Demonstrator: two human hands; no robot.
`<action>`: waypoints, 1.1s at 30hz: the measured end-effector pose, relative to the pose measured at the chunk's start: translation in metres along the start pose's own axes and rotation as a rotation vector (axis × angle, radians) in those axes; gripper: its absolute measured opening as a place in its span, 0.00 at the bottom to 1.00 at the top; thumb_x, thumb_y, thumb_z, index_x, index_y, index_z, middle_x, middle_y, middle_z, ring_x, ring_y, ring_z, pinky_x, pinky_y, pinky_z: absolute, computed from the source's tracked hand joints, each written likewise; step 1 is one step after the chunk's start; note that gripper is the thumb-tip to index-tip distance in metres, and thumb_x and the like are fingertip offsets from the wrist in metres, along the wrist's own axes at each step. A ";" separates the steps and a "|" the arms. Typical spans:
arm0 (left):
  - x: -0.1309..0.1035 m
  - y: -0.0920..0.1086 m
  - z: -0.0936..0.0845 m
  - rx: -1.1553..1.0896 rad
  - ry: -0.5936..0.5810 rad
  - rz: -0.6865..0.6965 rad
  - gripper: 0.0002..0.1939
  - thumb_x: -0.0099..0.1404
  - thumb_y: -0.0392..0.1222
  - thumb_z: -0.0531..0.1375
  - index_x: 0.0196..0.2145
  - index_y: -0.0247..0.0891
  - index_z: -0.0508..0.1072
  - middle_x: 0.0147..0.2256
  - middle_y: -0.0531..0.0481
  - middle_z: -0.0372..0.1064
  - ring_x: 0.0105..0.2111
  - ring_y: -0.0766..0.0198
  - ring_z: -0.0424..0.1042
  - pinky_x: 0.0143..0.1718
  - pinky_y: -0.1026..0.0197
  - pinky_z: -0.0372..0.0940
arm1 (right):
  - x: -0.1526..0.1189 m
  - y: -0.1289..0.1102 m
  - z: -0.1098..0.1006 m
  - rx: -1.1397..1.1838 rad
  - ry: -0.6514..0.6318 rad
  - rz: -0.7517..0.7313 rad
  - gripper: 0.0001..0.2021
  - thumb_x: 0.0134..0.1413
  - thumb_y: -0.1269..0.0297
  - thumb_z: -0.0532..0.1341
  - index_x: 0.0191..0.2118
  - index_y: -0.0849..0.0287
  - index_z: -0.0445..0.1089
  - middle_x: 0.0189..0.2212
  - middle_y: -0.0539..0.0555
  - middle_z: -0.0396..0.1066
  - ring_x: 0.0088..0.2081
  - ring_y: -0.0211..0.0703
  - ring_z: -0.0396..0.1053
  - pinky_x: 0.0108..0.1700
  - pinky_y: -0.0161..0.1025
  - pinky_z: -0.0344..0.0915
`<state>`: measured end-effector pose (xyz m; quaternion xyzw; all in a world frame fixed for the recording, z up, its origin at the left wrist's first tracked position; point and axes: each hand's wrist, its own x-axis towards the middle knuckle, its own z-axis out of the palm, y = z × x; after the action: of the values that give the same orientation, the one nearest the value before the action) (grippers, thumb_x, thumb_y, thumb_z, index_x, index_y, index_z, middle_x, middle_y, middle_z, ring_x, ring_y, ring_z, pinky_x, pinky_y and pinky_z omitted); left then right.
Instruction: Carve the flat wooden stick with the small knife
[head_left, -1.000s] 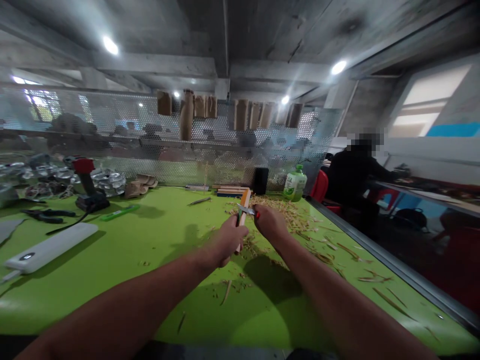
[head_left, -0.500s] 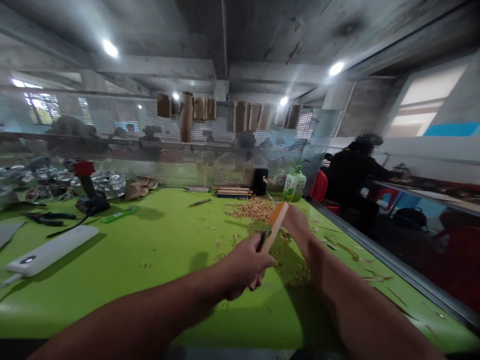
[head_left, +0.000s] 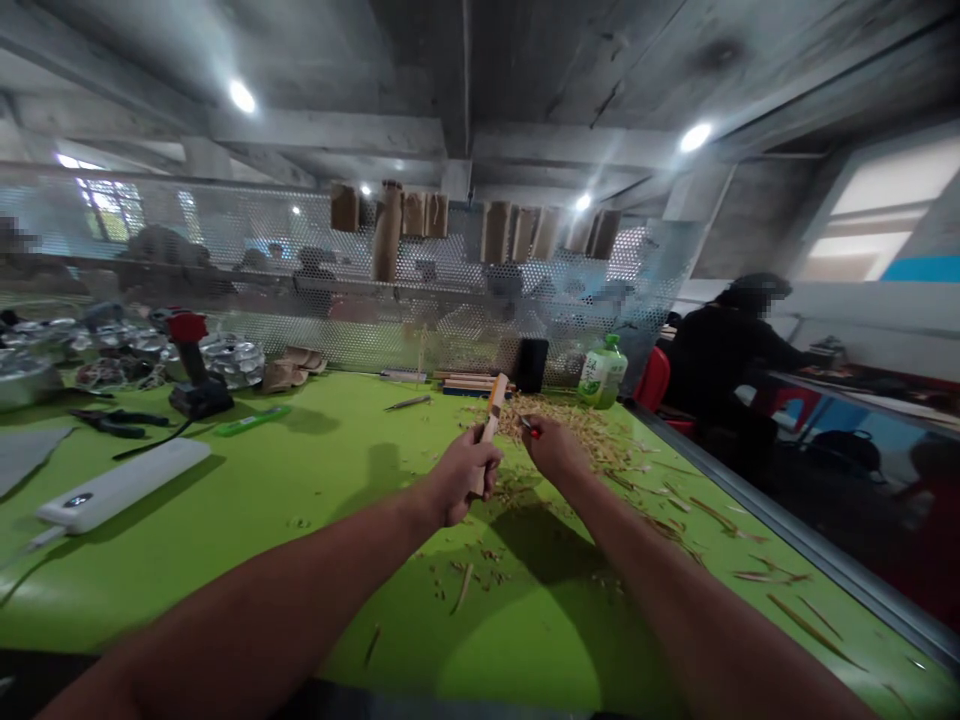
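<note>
A narrow strip of light wood (head_left: 496,402) stands tilted upward in my left hand (head_left: 463,475), whose fingers are wrapped round its lower part. Just to the right, my right hand (head_left: 556,448) is closed on a small tool with a red part (head_left: 531,430); its tip points toward the strip, with a gap between them. Most of the tool is hidden by the fingers. Wood shavings (head_left: 600,432) lie in a heap behind and beside my right hand, on the green table (head_left: 300,560).
On the left are a white power strip (head_left: 135,485), pliers (head_left: 120,422), a cordless drill (head_left: 193,365) and a green cutter (head_left: 253,420). A green bottle (head_left: 602,372) and black box (head_left: 532,365) stand at the back. A person in black (head_left: 731,340) sits at the right.
The wood strip and my left hand have moved left and slightly up in view. My right hand has come away from the strip, showing the tool. The whole view has shifted slightly.
</note>
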<state>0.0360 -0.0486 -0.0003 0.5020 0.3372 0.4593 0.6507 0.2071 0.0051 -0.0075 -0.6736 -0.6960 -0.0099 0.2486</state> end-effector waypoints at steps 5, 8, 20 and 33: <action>0.002 0.002 -0.003 0.006 0.040 -0.008 0.16 0.50 0.35 0.56 0.39 0.40 0.61 0.18 0.61 0.55 0.14 0.73 0.54 0.14 0.70 0.49 | -0.013 -0.021 -0.002 -0.117 -0.038 -0.132 0.14 0.57 0.65 0.52 0.42 0.55 0.73 0.34 0.55 0.76 0.31 0.40 0.69 0.29 0.33 0.50; 0.003 0.001 -0.002 0.014 0.057 -0.013 0.15 0.49 0.35 0.56 0.37 0.40 0.61 0.17 0.62 0.54 0.13 0.73 0.53 0.13 0.70 0.48 | -0.016 -0.027 -0.004 -0.165 -0.054 -0.151 0.13 0.57 0.66 0.51 0.40 0.55 0.72 0.33 0.55 0.76 0.31 0.41 0.70 0.28 0.34 0.49; -0.014 0.008 0.013 0.085 0.069 -0.085 0.12 0.52 0.33 0.54 0.37 0.40 0.60 0.19 0.61 0.52 0.14 0.74 0.50 0.13 0.69 0.43 | -0.009 -0.015 -0.008 -0.219 0.078 -0.163 0.12 0.58 0.68 0.50 0.37 0.57 0.71 0.31 0.55 0.74 0.30 0.39 0.67 0.29 0.35 0.46; -0.036 0.012 0.024 0.104 -0.007 -0.228 0.23 0.57 0.33 0.54 0.52 0.34 0.61 0.23 0.57 0.56 0.16 0.75 0.51 0.14 0.70 0.47 | 0.017 0.028 -0.005 -0.190 0.087 0.091 0.15 0.59 0.65 0.51 0.40 0.57 0.75 0.36 0.58 0.75 0.38 0.43 0.71 0.36 0.34 0.57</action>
<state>0.0414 -0.0898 0.0172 0.4952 0.4132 0.3625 0.6728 0.2361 0.0221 -0.0057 -0.7239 -0.6493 -0.0938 0.2135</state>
